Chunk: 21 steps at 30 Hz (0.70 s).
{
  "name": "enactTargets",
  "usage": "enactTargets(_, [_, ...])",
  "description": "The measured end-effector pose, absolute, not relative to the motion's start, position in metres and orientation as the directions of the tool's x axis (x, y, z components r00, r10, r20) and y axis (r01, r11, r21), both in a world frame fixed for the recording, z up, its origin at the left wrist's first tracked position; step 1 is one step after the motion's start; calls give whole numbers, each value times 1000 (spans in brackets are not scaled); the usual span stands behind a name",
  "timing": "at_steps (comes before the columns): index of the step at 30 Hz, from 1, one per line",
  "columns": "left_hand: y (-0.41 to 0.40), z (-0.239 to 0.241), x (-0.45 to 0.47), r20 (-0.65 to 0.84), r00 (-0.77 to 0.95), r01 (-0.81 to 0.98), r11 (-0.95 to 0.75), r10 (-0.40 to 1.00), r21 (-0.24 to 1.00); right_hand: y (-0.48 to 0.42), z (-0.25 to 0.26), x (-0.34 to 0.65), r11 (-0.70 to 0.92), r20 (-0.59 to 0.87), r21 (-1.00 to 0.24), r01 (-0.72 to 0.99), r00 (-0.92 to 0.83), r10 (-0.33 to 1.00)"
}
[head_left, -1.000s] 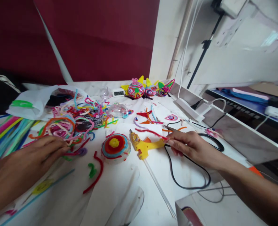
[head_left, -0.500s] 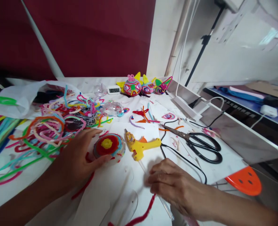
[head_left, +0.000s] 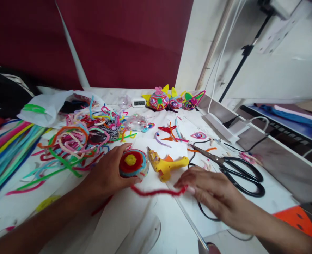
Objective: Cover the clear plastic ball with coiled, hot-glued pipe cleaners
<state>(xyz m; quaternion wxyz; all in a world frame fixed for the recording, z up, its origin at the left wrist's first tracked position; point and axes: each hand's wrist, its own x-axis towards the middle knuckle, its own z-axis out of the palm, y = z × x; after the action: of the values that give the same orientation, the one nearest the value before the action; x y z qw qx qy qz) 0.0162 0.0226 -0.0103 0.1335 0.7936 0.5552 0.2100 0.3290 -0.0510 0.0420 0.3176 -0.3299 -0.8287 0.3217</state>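
Note:
My left hand [head_left: 110, 169] grips a clear plastic ball [head_left: 133, 163] from its left side, thumb in front. Rings of pipe cleaner cover its top: a yellow centre, then red, orange-red and light blue. Between the fingertips of my right hand [head_left: 206, 190] is one end of a red pipe cleaner [head_left: 158, 193]. Its length stretches leftward to just below the ball, near my left thumb; whether it touches there I cannot tell. A yellow hot glue gun [head_left: 169, 167] lies on white paper between the hands, with a clear glue stick [head_left: 191, 222] running out behind it.
Black-handled scissors [head_left: 232, 165] lie at the right beside a black cord. Tangled pipe cleaners [head_left: 73, 141] and a white plastic bag [head_left: 50, 109] spread over the left. Decorated balls [head_left: 159, 99], a small digital timer [head_left: 139, 102] and a power strip [head_left: 221, 128] stand further back.
My right hand has lifted the red pipe cleaner from hanging toward the front edge to stretching across below the ball. My left hand still holds the ball. The view has shifted left.

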Motion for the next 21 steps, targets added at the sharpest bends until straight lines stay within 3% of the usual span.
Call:
enactTargets(2, [28, -4, 14, 104, 329, 802, -336, 938, 493, -36, 48, 322, 447, 248, -835, 322, -504, 827])
enactTargets(5, [39, 8, 6, -28, 397, 766, -314, 917, 560, -7, 52, 306, 263, 160, -951, 163, -468, 869])
enactTargets(9, [50, 18, -9, -92, 516, 682, -344, 852, 646, 22, 51, 287, 98, 63, -994, 53, -452, 890])
enactTargets(21, [30, 3, 4, 44, 349, 714, -296, 936, 634, 17, 40, 293, 126, 92, -990, 62, -387, 918])
